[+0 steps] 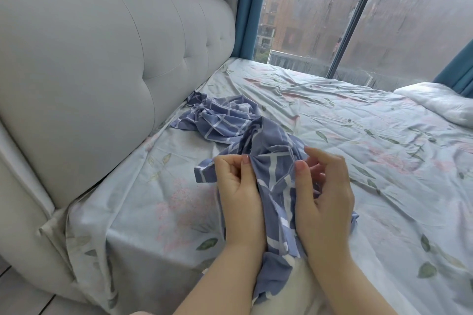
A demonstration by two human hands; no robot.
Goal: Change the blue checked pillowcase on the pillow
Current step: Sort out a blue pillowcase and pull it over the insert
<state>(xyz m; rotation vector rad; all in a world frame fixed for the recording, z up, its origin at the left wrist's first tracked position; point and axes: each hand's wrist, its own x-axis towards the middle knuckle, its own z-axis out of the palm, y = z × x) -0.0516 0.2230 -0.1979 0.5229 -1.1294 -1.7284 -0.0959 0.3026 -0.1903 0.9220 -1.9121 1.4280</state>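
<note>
Head view, near to far.

Nearest the camera, both forearms reach in from the bottom edge. A patch of white fabric (pixel 290 288) shows between them; we cannot tell what it is.

Left hand (pixel 240 186): fingers curled, grip closed on a fold of the blue checked pillowcase (pixel 273 186), pinched between the thumb and the curled fingers.

Right hand (pixel 325 194): thumb laid on the cloth, fingers curled at its right edge and slightly blurred. We read the grip as closed on the same pillowcase.

The pillowcase runs as a bunched strip between the two hands. Its lower end hangs down over the near edge of the bed (pixel 384 186); the rest trails away up and to the left, lying crumpled on the bed and reaching the foot of the headboard (pixel 102 59).

The bed carries a pale floral sheet (pixel 158 212), creased, with pink flowers and green leaves.

The headboard is light grey, padded and tufted, standing along the left of the bed.

Far right, on the bed, is a white padded bundle (pixel 440 102) — pillow or quilt, we cannot tell.

Beyond the bed are a teal curtain (pixel 249 7) and a large window (pixel 314 7) — the glass is streaked with water and buildings show through it.
</note>
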